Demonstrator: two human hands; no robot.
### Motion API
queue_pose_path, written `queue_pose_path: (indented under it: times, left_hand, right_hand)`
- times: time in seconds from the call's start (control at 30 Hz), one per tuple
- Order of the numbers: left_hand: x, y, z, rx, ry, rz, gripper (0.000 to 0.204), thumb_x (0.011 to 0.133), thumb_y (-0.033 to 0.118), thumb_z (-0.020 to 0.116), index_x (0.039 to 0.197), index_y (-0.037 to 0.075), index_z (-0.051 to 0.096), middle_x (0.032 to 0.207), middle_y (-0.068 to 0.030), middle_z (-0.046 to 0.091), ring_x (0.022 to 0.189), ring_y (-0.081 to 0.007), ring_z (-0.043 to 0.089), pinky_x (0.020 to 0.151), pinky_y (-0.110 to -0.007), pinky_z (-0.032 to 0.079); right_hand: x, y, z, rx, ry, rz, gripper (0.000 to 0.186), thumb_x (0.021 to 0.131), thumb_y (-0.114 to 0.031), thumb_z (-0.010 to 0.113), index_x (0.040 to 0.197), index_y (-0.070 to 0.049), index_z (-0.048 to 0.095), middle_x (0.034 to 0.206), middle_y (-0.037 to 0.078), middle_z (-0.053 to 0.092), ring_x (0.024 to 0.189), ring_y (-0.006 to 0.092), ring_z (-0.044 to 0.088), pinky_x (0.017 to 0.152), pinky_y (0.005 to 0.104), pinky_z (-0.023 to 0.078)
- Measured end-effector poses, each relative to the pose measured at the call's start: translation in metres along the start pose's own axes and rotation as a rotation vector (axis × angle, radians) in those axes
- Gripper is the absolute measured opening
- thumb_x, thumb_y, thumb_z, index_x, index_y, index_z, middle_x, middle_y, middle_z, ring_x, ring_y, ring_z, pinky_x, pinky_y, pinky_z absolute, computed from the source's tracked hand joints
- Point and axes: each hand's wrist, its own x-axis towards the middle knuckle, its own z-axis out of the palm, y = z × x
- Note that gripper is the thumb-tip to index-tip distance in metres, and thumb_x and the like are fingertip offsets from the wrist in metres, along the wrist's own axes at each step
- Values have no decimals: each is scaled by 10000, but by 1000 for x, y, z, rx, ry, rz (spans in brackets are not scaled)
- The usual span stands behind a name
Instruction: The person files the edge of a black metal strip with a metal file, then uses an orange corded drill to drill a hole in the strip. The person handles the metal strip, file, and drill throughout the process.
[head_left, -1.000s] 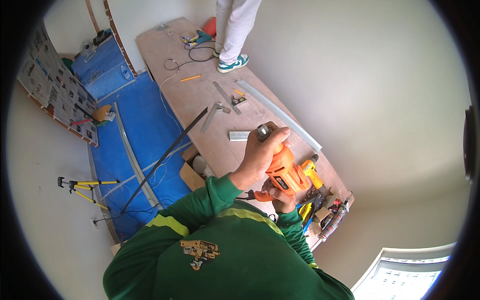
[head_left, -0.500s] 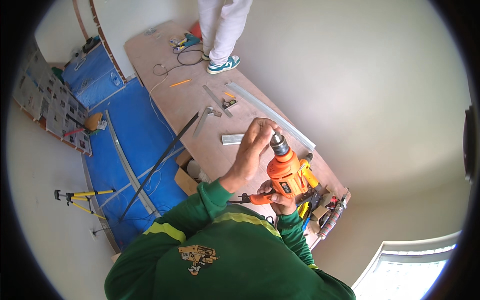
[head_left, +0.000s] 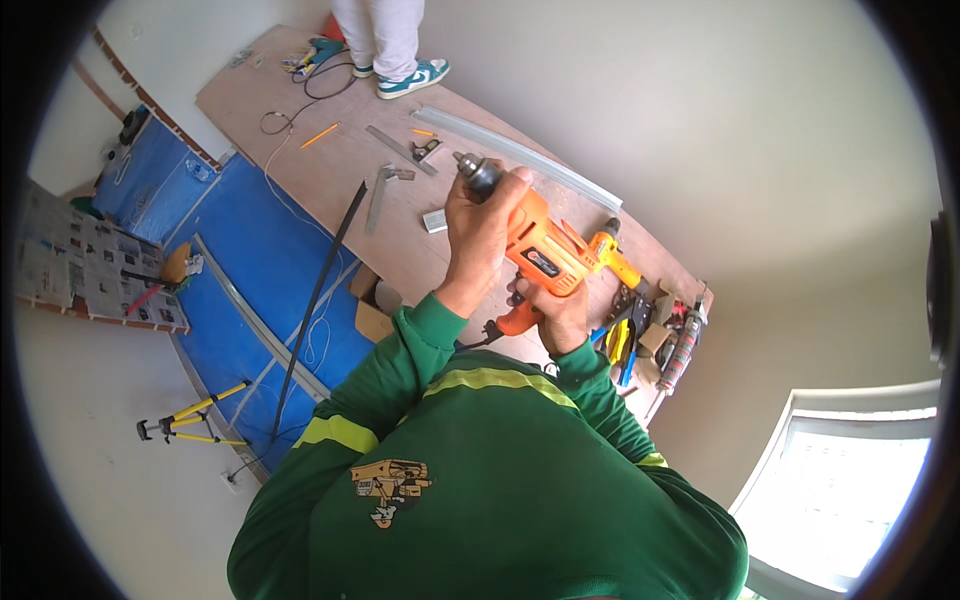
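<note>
At the far left, newspaper sheets (head_left: 75,250) cover a panel, and below them a yellow tripod (head_left: 190,413) stands near the wall. Next comes the blue floor covering (head_left: 225,290), crossed by a slim dark bar (head_left: 320,290) that reaches up beside the surface (head_left: 245,95). On the surface lie a yellow pencil (head_left: 320,135) and a steel square (head_left: 398,147), and a co-worker's legs (head_left: 395,30) rise from its far end.

The left hand (head_left: 478,235) is curled around the front of an orange drill (head_left: 545,250), thumb over the top, just behind the chuck (head_left: 480,173), which pokes out past it toward the upper left. The drill is held in both hands above the surface, in front of the torso, its body running from the left hand back to the right. The right hand (head_left: 562,315) is closed about the rear grip, below the body; some of its fingers are hidden.

Behind the drill a pale metal channel (head_left: 520,157) lies along the wall. Farther right are a yellow power tool (head_left: 620,264) and a sealant tube (head_left: 684,347), then a bright window (head_left: 840,490).
</note>
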Motion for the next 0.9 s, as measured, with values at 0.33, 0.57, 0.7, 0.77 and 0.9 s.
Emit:
queue_pose_path:
  times: [0.33,0.57,0.7,0.77,0.9]
  left_hand:
    - [-7,-8,12,-59,73,33,241,957,69,819,972,112,583,916,47,589,791,-56,563,742,-259,525]
    - [-6,-6,7,-118,7,-36,183,950,65,793,961,91,612,857,45,596,760,-56,567,708,-259,513]
    - [-6,-2,1,-128,-70,-134,166,944,121,798,923,85,637,838,36,605,744,-57,567,685,-260,501]
    - [-8,-2,0,-110,-103,-168,176,939,135,809,919,89,640,838,35,609,740,-57,566,675,-262,499]
    - [-11,-2,1,-146,-87,-163,192,948,174,827,936,102,649,839,42,614,732,-49,558,674,-258,502]
  right_hand:
    - [-3,8,15,-232,176,-271,727,870,40,846,1500,9,486,1265,98,695,1074,151,703,906,320,604]
    - [-2,3,-15,-100,-37,-77,679,863,11,873,1461,-10,552,1175,104,738,1027,209,743,919,377,626]
    - [-6,3,-32,81,-283,92,576,877,-48,880,1392,-9,625,1112,134,752,1024,265,751,926,441,643]
    - [-10,9,-31,36,-277,38,493,917,-79,828,1354,4,616,1037,127,736,955,246,730,879,408,611]
    - [-17,14,-27,-31,-200,-18,421,932,-104,813,1299,12,640,955,107,729,897,219,709,826,376,580]
